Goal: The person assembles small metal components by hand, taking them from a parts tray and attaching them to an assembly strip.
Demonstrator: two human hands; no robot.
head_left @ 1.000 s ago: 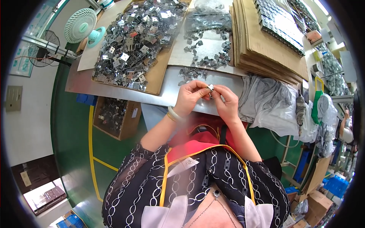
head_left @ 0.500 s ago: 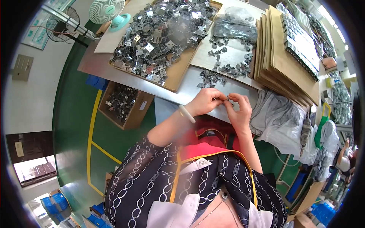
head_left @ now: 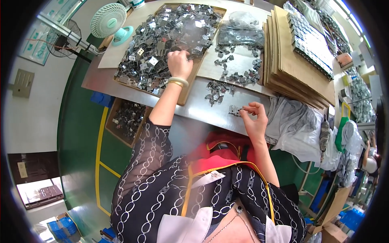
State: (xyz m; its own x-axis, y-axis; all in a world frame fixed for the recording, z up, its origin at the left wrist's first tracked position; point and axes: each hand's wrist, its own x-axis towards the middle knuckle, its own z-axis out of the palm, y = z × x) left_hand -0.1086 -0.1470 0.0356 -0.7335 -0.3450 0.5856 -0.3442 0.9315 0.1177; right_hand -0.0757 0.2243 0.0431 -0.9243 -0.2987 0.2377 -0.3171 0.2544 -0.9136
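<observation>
My left hand [head_left: 179, 65], with a white bangle at its wrist, reaches over a heap of small metal plates [head_left: 142, 67] in a shallow cardboard tray [head_left: 187, 87]. Its fingers are curled down among the plates, and what they pinch is hidden. Above the front of the metal tabletop, my right hand [head_left: 255, 119] pinches the end of a small silver metal bracket [head_left: 234, 110] between thumb and forefinger, other fingers loosely bent. Just beyond that bracket lies a cluster of small dark metal clips [head_left: 216, 91], and more clips [head_left: 243, 77] spread over a pale board [head_left: 208, 69].
A green fan [head_left: 108, 20] stands at the far left. To the right are stacked cardboard sheets [head_left: 279, 60] topped by rows of metal parts [head_left: 310, 46]. Grey-white cloth or bags [head_left: 293, 121] hang at the table's edge. A box of parts [head_left: 127, 119] sits below, left.
My left hand has left the right hand and moved forward and left into the heap of plates. My right hand stays near its place, with the bracket now showing at its fingertips.
</observation>
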